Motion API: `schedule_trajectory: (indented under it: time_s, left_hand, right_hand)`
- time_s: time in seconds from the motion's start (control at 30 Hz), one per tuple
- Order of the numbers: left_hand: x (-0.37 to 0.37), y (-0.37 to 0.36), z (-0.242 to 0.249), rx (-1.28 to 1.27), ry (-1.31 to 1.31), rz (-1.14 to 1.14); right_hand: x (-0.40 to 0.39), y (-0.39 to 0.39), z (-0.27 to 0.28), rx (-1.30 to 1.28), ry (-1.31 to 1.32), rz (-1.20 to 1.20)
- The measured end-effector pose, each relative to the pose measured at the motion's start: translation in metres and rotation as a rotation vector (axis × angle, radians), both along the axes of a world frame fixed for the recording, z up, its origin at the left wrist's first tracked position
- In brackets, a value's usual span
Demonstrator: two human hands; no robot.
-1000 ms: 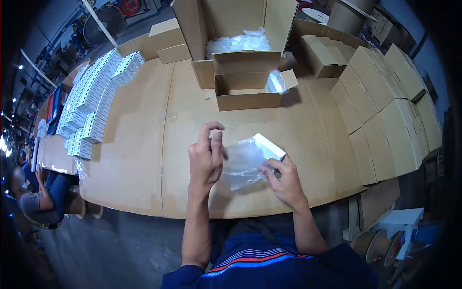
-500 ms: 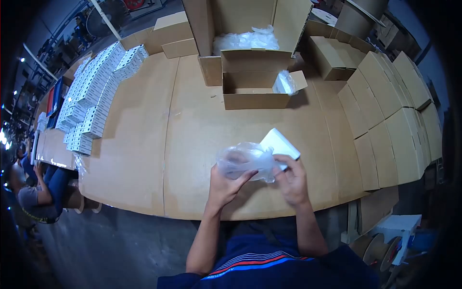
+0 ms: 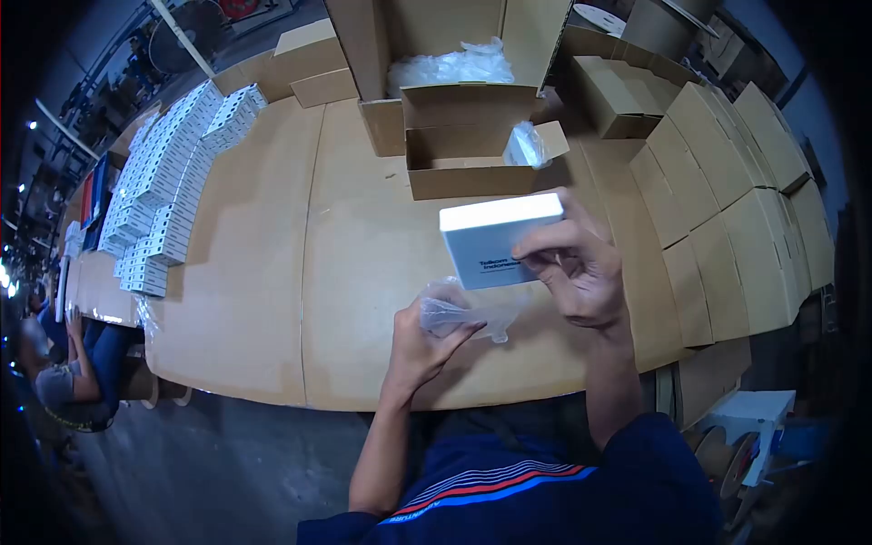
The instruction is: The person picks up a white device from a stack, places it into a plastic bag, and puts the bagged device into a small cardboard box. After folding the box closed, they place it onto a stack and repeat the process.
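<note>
My right hand (image 3: pixel 581 263) grips a small white box (image 3: pixel 495 245) by its right end, raised above the table and tilted so its printed face shows. Below and left of it, my left hand (image 3: pixel 425 341) is closed on a clear plastic bag (image 3: pixel 472 313). The bag's mouth seems to face the box, which is outside it. Farther back stands an open cardboard carton (image 3: pixel 472 182), with a plastic-wrapped white box (image 3: pixel 524 145) at its right end.
Stacked white boxes (image 3: pixel 163 191) line the table's left side. A large carton (image 3: pixel 370 54) holding plastic bags (image 3: pixel 454 68) stands at the back. Brown cartons (image 3: pixel 718 200) are piled on the right. A seated person (image 3: pixel 68 372) is at far left.
My right hand has taken the white box from the table and lifted it above the bag. My left hand stays in nearly the same place with the bag. The view has shifted slightly.
</note>
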State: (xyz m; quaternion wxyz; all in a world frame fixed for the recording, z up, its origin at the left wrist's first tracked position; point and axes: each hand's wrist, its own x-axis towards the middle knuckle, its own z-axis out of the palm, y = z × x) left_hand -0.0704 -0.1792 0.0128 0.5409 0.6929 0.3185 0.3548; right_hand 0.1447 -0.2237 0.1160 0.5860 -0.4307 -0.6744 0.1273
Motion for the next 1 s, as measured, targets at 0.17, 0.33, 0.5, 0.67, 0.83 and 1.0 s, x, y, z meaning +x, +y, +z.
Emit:
schedule_trajectory:
  time_s: [0.17, 0.33, 0.5, 0.67, 0.83, 1.0]
  left_hand:
    - [0.003, 0.0, 0.003, 0.033, 0.024, 0.016]
    - [0.005, -0.001, -0.003, -0.024, 0.02, 0.045]
    - [0.005, -0.001, -0.005, -0.1, -0.007, 0.053]
    - [0.004, 0.001, -0.008, -0.164, -0.074, 0.021]
    - [-0.001, -0.003, -0.009, -0.38, -0.252, -0.049]
    - [-0.009, 0.001, -0.046, -0.573, -0.317, -0.034]
  right_hand:
    - [0.007, 0.009, 0.003, -0.125, -0.116, 0.173]
    - [0.001, 0.011, -0.001, -0.222, -0.085, 0.226]
    - [-0.006, 0.011, -0.016, -0.323, 0.091, 0.236]
    - [-0.004, 0.008, -0.034, -0.412, 0.205, 0.251]
    - [-0.003, 0.004, -0.056, -0.529, 0.355, 0.219]
    - [0.0, 0.003, -0.065, -0.615, 0.425, 0.235]
